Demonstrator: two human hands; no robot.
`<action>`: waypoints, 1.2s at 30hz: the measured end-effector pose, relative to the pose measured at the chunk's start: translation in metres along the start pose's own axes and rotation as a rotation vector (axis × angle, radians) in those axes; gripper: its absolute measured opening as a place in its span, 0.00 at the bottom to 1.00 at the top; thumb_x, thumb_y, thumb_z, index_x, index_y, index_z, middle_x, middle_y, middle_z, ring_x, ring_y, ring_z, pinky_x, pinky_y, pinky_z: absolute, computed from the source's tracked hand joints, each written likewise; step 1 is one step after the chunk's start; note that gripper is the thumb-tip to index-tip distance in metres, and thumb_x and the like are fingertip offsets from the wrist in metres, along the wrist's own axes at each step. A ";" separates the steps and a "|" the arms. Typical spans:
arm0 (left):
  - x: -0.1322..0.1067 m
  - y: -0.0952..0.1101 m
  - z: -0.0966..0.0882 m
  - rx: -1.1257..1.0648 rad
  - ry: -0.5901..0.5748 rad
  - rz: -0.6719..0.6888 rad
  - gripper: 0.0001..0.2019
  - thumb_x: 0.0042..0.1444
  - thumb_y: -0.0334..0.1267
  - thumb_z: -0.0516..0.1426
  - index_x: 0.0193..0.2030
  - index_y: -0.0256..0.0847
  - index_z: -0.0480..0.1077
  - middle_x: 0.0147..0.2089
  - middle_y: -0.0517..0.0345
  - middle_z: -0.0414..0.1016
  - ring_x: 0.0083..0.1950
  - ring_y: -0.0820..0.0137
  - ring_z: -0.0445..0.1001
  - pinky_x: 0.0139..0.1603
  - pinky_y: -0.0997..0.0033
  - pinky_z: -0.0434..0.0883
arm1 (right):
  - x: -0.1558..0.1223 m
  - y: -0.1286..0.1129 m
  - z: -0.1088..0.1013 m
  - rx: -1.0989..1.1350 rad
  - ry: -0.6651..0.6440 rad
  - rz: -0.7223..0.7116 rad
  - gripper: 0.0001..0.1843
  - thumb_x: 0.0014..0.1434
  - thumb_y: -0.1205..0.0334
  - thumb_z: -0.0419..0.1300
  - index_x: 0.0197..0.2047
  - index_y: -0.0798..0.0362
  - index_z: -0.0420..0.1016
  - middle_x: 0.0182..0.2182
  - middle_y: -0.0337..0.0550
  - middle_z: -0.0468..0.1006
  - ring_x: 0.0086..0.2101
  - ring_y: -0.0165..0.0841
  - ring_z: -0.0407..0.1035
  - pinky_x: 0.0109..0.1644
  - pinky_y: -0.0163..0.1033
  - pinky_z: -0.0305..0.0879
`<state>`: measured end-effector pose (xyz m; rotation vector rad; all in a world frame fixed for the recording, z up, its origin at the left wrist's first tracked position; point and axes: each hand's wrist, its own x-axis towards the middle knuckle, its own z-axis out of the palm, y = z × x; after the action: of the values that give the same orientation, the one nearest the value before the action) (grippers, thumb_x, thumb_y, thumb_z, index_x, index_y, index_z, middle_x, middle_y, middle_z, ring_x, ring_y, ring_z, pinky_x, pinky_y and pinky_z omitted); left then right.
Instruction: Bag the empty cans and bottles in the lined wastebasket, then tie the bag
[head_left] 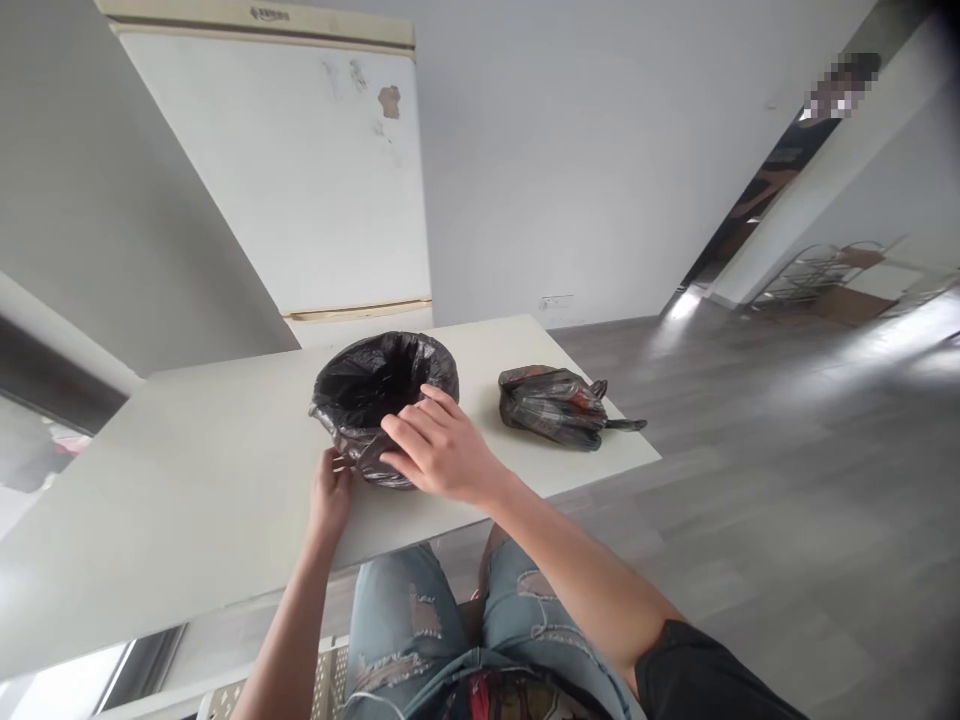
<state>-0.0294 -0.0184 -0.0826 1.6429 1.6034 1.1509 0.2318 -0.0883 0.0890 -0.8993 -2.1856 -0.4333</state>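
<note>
A bin-shaped container lined with a black trash bag [352,385] stands on the white table, its opening facing up and the bag folded out over the rim. The wall of the container itself is hidden under the plastic. My right hand [439,450] is over the near right side of the rim, fingers spread apart and touching or just above the bag. Low on the near left side, my left hand [331,490] has its fingertips bent against the bag's outer edge, partly hidden. To the right lies a tied black plastic bag [551,405], filled with something reddish, apart from both hands.
The white table [202,480] extends far to the left; its right edge ends just past the tied bag. Behind it stand a white refrigerator [300,170] and a grey wall [555,170]. Grey floor [720,520] lies to the right, with metal-framed chairs [814,270] farther off.
</note>
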 end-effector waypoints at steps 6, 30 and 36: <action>-0.002 0.003 0.001 0.082 0.000 0.022 0.16 0.56 0.29 0.49 0.50 0.41 0.70 0.45 0.52 0.81 0.45 0.61 0.80 0.50 0.61 0.77 | 0.002 0.000 0.013 -0.044 -0.015 0.043 0.09 0.76 0.57 0.57 0.50 0.55 0.72 0.42 0.48 0.79 0.42 0.40 0.69 0.52 0.46 0.60; -0.012 0.026 0.027 0.929 0.079 -0.139 0.32 0.72 0.41 0.40 0.74 0.19 0.61 0.78 0.22 0.56 0.80 0.29 0.49 0.74 0.23 0.51 | 0.033 0.025 0.023 -0.058 -0.145 0.241 0.11 0.69 0.64 0.68 0.51 0.55 0.74 0.43 0.47 0.82 0.49 0.42 0.69 0.53 0.46 0.55; -0.012 0.024 0.027 0.931 0.093 -0.115 0.32 0.72 0.40 0.41 0.74 0.19 0.62 0.77 0.20 0.56 0.80 0.30 0.49 0.73 0.22 0.52 | 0.038 0.047 0.030 -0.067 -0.120 0.268 0.13 0.66 0.64 0.71 0.50 0.55 0.74 0.41 0.46 0.81 0.48 0.42 0.70 0.53 0.46 0.55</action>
<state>0.0071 -0.0282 -0.0766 1.9840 2.4701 0.4038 0.2315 -0.0217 0.0980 -1.2642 -2.1268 -0.3306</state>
